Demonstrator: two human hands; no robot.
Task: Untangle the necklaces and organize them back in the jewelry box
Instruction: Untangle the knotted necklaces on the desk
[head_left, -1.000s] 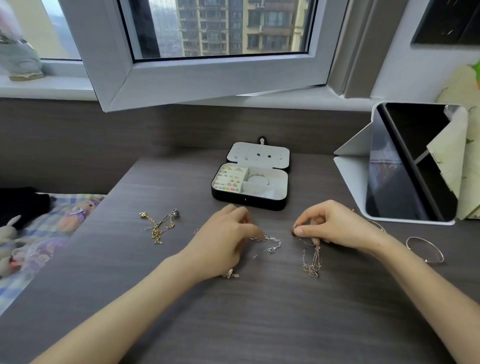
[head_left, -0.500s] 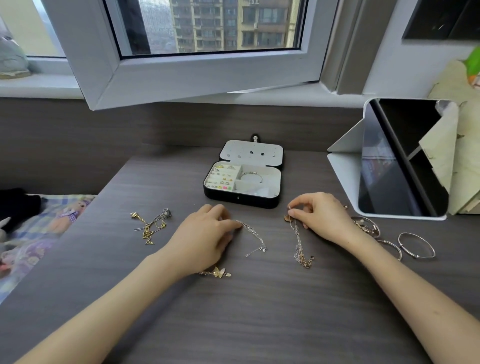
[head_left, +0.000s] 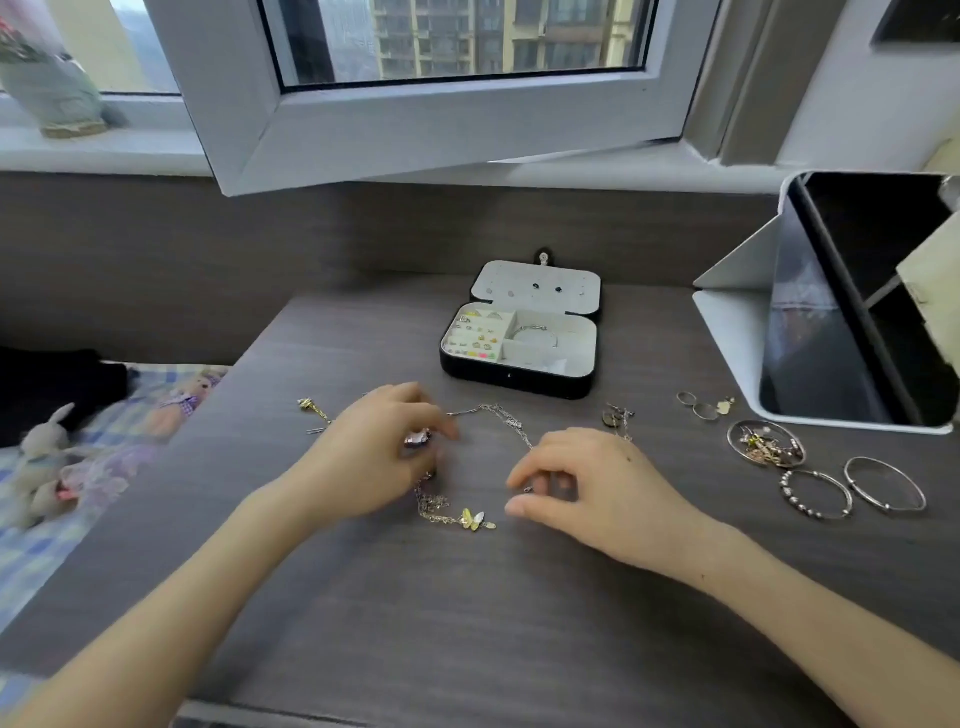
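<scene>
The silver chain necklace (head_left: 498, 411) is lying on the dark wood-grain counter (head_left: 467, 623). It is arching in a thin loop between the two hands, just in front of the open jewelry box (head_left: 514, 383). The left hand (head_left: 374, 457) is hovering palm-down at the loop's left end, fingers curled, its grip pinching a small glossy pink pendant (head_left: 418, 439). The right hand (head_left: 597, 493) is reaching in low over the counter, with thumb and forefinger bent into a narrow grip around the chain's other end. Whether they are actually squeezing it, I cannot tell. Between the hands and nearer the person, a fine gold chain with a butterfly charm (head_left: 472, 518) is lying crumpled. The box — black outside, pale lining, rounded corners — is sitting with its lid laid flat back and small earrings filling its left compartments. Well to the right, a beaded bangle (head_left: 785, 486) and a smooth bangle (head_left: 848, 472) are lying side by side. Behind them, a tablet (head_left: 852, 322) is standing propped in a white folding case.
</scene>
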